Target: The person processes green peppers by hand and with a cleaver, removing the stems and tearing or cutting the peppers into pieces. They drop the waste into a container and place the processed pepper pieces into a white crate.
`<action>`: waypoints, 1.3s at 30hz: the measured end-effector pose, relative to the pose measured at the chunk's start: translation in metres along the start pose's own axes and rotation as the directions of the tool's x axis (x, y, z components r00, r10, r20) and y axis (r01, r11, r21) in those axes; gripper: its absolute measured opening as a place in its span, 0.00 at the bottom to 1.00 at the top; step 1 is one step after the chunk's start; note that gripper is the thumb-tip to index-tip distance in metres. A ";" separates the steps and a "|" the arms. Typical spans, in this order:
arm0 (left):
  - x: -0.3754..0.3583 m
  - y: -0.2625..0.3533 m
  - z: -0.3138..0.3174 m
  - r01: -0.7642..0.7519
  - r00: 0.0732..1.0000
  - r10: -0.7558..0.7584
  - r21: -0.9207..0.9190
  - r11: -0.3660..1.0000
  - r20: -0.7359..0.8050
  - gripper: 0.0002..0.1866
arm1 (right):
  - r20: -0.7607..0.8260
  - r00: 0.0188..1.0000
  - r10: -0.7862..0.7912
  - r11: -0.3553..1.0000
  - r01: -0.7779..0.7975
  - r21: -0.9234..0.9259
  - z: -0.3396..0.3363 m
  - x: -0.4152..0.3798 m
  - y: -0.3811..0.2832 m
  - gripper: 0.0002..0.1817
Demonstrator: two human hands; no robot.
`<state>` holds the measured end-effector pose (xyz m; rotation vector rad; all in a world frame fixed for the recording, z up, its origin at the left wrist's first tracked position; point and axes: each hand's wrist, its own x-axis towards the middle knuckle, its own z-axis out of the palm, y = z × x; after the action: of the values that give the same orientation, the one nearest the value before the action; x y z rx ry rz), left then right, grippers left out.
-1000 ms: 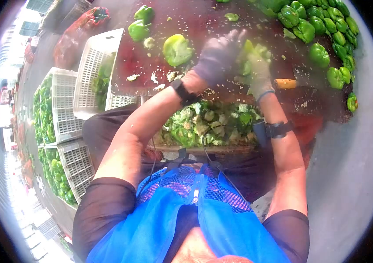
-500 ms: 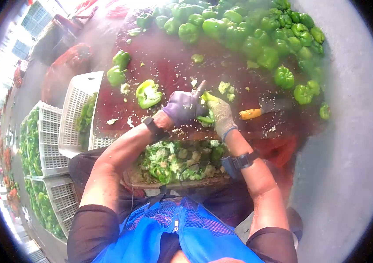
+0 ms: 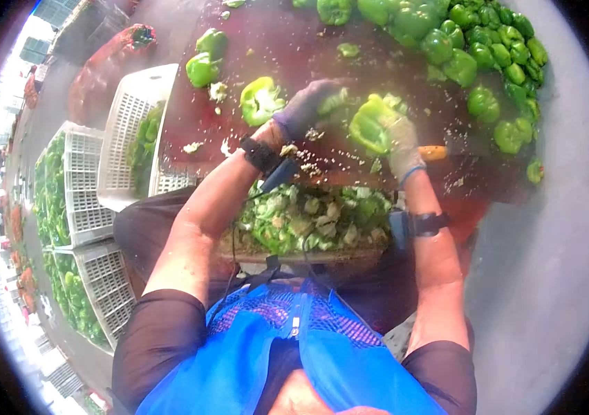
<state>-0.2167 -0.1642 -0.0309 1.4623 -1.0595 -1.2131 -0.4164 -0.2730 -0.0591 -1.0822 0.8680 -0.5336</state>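
My left hand [image 3: 306,109], in a purple glove, is blurred over the dark red table [image 3: 267,41]. At its fingers is a pale green piece of pepper core [image 3: 332,102]. My right hand [image 3: 403,144], in a light glove, is closed on an opened green pepper [image 3: 372,124]. Just left of my left hand lies a cut pepper half [image 3: 260,101]. The yellow knife handle [image 3: 433,153] shows on the table beside my right hand. Seeds and scraps are scattered around both hands.
Many whole green peppers [image 3: 440,47] are heaped at the upper right. Two more [image 3: 202,69] lie at the upper left. White crates [image 3: 123,131] with peppers stand at the left. Core scraps [image 3: 301,220] fill a container at the table's near edge.
My hands have moved apart, the right one now with an opened pepper. A pale core piece shows at my left fingers. The view has shifted, so the table appears higher.
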 end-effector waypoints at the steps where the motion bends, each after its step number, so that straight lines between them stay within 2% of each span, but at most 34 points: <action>1: 0.010 -0.015 -0.004 -0.172 0.984 0.139 0.422 0.890 0.108 0.27 | -0.074 0.997 -0.026 0.992 0.017 -0.124 -0.001 0.002 -0.004 0.13; 2: 0.020 -0.029 -0.007 -0.319 0.936 0.279 0.854 0.410 0.216 0.28 | -0.061 0.995 -0.076 0.997 0.076 0.001 0.001 -0.001 -0.005 0.13; 3: 0.030 -0.044 -0.011 -0.322 0.859 0.405 0.946 -0.050 0.313 0.30 | -0.054 0.990 -0.131 0.983 0.137 0.125 0.005 -0.004 -0.010 0.13; 4: -0.001 -0.005 0.009 -0.212 0.942 0.315 0.937 0.277 0.120 0.30 | -0.090 0.975 -0.202 0.979 0.204 0.012 0.003 -0.005 -0.011 0.13; 5: -0.024 0.024 0.022 -0.054 0.986 0.159 0.825 0.562 -0.044 0.30 | -0.114 0.955 -0.274 0.960 0.263 -0.100 -0.001 -0.005 -0.012 0.13; 6: -0.036 0.031 0.022 -0.133 0.972 0.234 0.831 0.540 0.004 0.28 | -0.117 0.932 -0.343 0.926 0.315 -0.208 -0.003 -0.003 -0.012 0.13; 7: -0.046 0.033 0.019 -0.255 0.913 0.409 0.768 0.587 -0.010 0.22 | -0.121 0.934 -0.336 0.930 0.309 -0.197 -0.002 -0.004 -0.012 0.13; 9: -0.063 0.030 0.003 -0.055 0.909 0.370 0.826 0.561 -0.190 0.14 | -0.136 0.952 -0.274 0.960 0.261 -0.102 -0.002 -0.003 -0.016 0.12; 10: -0.072 0.026 -0.009 -0.006 0.795 0.509 0.836 0.549 -0.329 0.08 | -0.154 0.964 -0.218 0.976 0.218 -0.019 -0.001 0.000 -0.018 0.12; 11: -0.082 0.026 -0.020 0.117 0.680 0.599 0.869 0.481 -0.422 0.08 | -0.181 0.978 -0.106 0.984 0.129 0.126 0.000 -0.001 -0.019 0.12; 12: -0.085 0.017 -0.034 0.107 0.629 0.543 0.753 0.649 -0.557 0.08 | -0.106 0.994 -0.037 0.988 0.052 0.145 0.004 -0.011 -0.026 0.18; 13: -0.086 0.015 -0.047 0.079 0.577 0.459 0.606 0.792 -0.675 0.08 | -0.093 0.995 -0.023 0.987 0.037 0.157 0.008 -0.014 -0.027 0.18; 14: -0.093 0.016 -0.061 0.161 0.632 0.566 0.804 0.572 -0.529 0.15 | -0.081 0.997 -0.011 0.986 0.025 0.168 0.011 -0.016 -0.028 0.19; 15: -0.088 0.017 -0.066 0.171 0.712 0.578 0.897 0.408 -0.399 0.19 | -0.068 0.998 0.000 0.984 0.012 0.179 0.014 -0.019 -0.029 0.19; 17: -0.072 0.014 -0.078 0.132 0.851 0.507 0.990 0.053 -0.140 0.26 | -0.038 0.999 -0.021 0.983 0.027 0.180 0.021 -0.025 -0.032 0.19; 18: -0.061 0.007 -0.081 0.068 0.904 0.426 0.975 -0.211 0.029 0.33 | -0.023 0.999 -0.032 0.983 0.036 0.179 0.022 -0.026 -0.032 0.19; 21: -0.047 -0.009 -0.098 -0.230 0.941 0.172 0.924 -0.307 0.291 0.34 | -0.050 0.999 -0.015 0.989 0.023 0.148 0.019 -0.022 -0.029 0.19; 22: -0.051 0.023 -0.084 -0.256 0.967 -0.041 0.943 -0.213 0.253 0.33 | -0.047 0.998 -0.030 0.985 0.037 0.171 0.019 -0.022 -0.027 0.18; 25: -0.029 0.025 -0.084 -0.288 0.948 -0.205 0.930 -0.230 0.243 0.33 | -0.037 0.998 -0.058 0.978 0.064 0.199 0.018 -0.019 -0.026 0.17; 26: -0.011 -0.024 -0.117 -0.384 0.918 0.036 0.906 -0.177 0.396 0.25 | -0.035 0.998 -0.058 0.981 0.063 0.184 0.016 -0.016 -0.025 0.17; 29: 0.004 -0.029 -0.106 -0.084 0.981 -0.179 0.995 -0.046 0.075 0.15 | -0.024 0.997 -0.069 0.988 0.071 0.139 0.020 -0.023 -0.033 0.18; 31: -0.013 0.003 -0.086 -0.064 0.987 -0.154 0.987 -0.146 0.042 0.08 | -0.031 0.995 -0.090 0.983 0.094 0.156 0.020 -0.027 -0.039 0.18; 33: -0.016 0.011 -0.080 0.108 0.969 -0.217 0.993 -0.050 -0.116 0.11 | -0.024 0.997 -0.071 0.975 0.075 0.209 0.018 -0.033 -0.050 0.18; 34: -0.013 0.014 -0.083 0.127 0.946 -0.285 0.986 -0.105 -0.152 0.16 | -0.008 0.996 -0.091 0.967 0.091 0.239 0.016 -0.030 -0.052 0.18; 35: -0.014 0.013 -0.080 0.236 0.925 -0.291 0.969 -0.068 -0.246 0.16 | 0.010 0.994 -0.110 0.957 0.103 0.270 0.015 -0.027 -0.053 0.18; 36: -0.020 0.020 -0.072 0.345 0.892 -0.300 0.938 -0.033 -0.338 0.15 | -0.068 0.997 -0.045 0.938 0.065 0.341 0.020 -0.027 -0.053 0.16; 37: -0.023 0.024 -0.068 0.448 0.849 -0.311 0.894 -0.002 -0.427 0.16 | -0.045 0.978 -0.203 0.976 0.206 0.066 0.024 -0.031 -0.052 0.15; 38: -0.022 0.018 -0.068 0.443 0.883 -0.275 0.869 0.220 -0.380 0.16 | 0.018 0.938 -0.345 0.917 0.341 -0.207 0.028 -0.039 -0.047 0.15; 39: -0.027 0.024 -0.058 0.369 0.919 -0.223 0.908 0.196 -0.326 0.15 | 0.063 0.920 -0.386 0.908 0.391 -0.152 0.029 -0.033 -0.029 0.15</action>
<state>-0.1649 -0.1352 0.0023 2.8051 -1.6072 -0.5698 -0.4106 -0.2443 -0.0155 -1.4224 0.6762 -0.7855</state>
